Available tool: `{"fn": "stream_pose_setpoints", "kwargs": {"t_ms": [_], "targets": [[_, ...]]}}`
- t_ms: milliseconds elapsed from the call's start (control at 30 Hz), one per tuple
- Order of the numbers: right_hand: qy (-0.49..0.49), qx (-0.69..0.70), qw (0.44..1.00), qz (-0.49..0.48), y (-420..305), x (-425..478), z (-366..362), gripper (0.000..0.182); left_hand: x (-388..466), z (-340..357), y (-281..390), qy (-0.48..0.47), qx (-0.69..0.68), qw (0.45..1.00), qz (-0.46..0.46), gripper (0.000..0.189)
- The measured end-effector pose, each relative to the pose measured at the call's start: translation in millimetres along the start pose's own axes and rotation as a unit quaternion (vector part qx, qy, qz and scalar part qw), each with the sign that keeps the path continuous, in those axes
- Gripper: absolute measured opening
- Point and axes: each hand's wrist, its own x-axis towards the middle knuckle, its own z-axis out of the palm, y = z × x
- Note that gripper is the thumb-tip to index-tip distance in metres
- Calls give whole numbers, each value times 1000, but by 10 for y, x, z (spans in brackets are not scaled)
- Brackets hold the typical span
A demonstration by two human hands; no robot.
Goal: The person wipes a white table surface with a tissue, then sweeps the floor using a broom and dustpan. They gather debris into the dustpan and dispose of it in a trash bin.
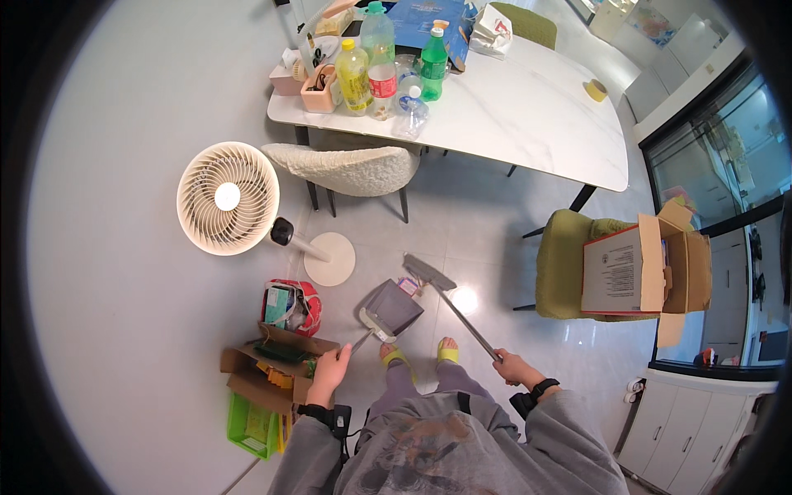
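My left hand grips the handle of a grey dustpan, whose pan rests on the tiled floor before my feet. In my right hand is the long pole of a broom. The grey broom head lies on the floor just beyond the dustpan's far edge. Between the broom head and the pan sits a small piece of printed packaging, right at the pan's lip. Whether it touches the pan is hard to tell.
A pedestal fan stands left on a round base. Nearer are a red bag, an open cardboard box and a green basket. Ahead are a cream chair and marble-topped table; a green chair holds a carton.
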Motion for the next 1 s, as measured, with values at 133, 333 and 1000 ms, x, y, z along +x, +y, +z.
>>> {"fn": "stream_pose_setpoints", "kwargs": {"t_ms": [133,333,1000], "targets": [[-114,45,992,22,226,-70,-117,49,-11,90,190,4,-4,1000,-17,56],[-134,92,986,31,443,-507,-698,50,-98,168,325,8,0,999,-47,55],[-55,-108,991,-57,271,320,-691,50,-1368,612,-143,131,-84,975,-157,59]]}}
